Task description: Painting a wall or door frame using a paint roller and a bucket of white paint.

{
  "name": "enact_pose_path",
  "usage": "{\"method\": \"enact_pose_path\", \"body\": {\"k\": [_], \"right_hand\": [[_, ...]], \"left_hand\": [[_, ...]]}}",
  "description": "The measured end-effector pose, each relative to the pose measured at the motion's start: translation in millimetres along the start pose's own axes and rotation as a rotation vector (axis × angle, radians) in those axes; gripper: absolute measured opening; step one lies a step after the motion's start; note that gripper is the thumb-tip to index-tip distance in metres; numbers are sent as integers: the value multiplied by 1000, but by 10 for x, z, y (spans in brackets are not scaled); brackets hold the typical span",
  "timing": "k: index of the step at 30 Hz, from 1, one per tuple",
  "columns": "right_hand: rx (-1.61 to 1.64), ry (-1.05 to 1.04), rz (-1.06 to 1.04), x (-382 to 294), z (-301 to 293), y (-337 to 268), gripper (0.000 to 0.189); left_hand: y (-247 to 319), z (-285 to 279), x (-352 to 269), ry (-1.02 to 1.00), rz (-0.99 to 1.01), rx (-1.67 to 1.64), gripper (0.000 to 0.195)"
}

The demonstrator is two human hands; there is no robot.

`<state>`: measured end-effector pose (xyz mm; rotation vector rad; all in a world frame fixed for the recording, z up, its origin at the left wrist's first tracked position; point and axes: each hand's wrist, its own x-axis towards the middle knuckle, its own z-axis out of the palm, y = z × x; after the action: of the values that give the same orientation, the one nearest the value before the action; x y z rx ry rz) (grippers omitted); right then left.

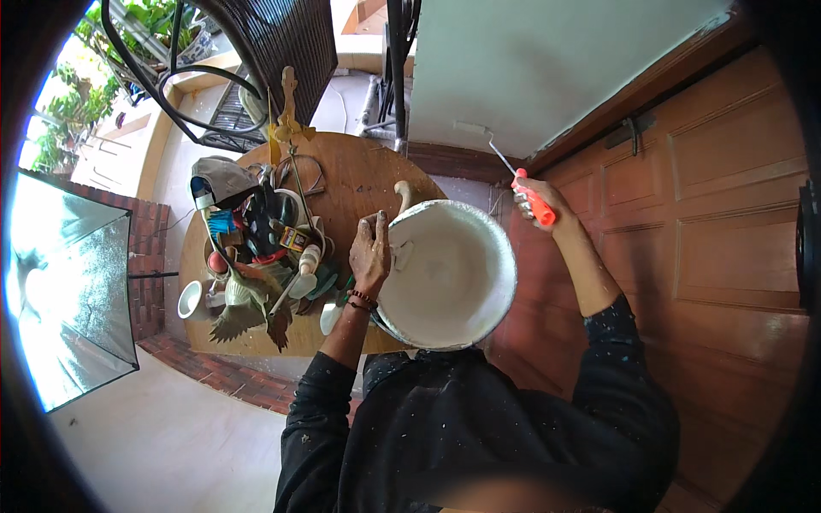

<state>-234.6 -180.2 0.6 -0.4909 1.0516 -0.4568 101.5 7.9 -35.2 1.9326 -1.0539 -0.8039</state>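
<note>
My right hand (539,199) grips the orange-red handle of a small paint roller (503,157). The pale roller head touches the lower part of the white wall (500,64) by the door frame. My left hand (371,253) is at the left rim of a large round white bucket (449,276), its fingers pointing away from me along the edge. It seems to hold the rim, though the fingertips' grip is partly hidden. Whitish paint coats the bucket's inside, and the bucket sits close in front of my body. White specks dot my hands and dark sleeves.
A wooden table (359,160) holds a cap (221,179), a bird figure (256,292), a white cup (190,299) and other clutter. A panelled wooden door (725,224) stands right. A softbox light (77,295) is at left; a dark woven chair (276,51) is behind the table.
</note>
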Motion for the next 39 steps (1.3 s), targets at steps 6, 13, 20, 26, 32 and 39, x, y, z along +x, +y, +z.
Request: {"method": "enact_pose_path", "body": {"k": [6, 13, 20, 26, 32, 39], "right_hand": [[7, 38, -121, -1165, 399, -310, 21], [-9, -1, -25, -522, 169, -124, 20], [-16, -17, -34, 538, -198, 283, 19], [-64, 2, -63, -552, 62, -172, 19], [-75, 34, -66, -1129, 102, -372, 22], [-17, -23, -62, 269, -422, 150, 21]], "left_hand": [[296, -117, -107, 24, -26, 38, 47], [359, -55, -214, 52, 262, 395, 69], [757, 308, -252, -165, 613, 499, 75], [976, 722, 45, -203, 751, 467, 75], [1094, 1080, 408, -277, 790, 482, 75], [1032, 1391, 545, -399, 658, 570, 65]]}}
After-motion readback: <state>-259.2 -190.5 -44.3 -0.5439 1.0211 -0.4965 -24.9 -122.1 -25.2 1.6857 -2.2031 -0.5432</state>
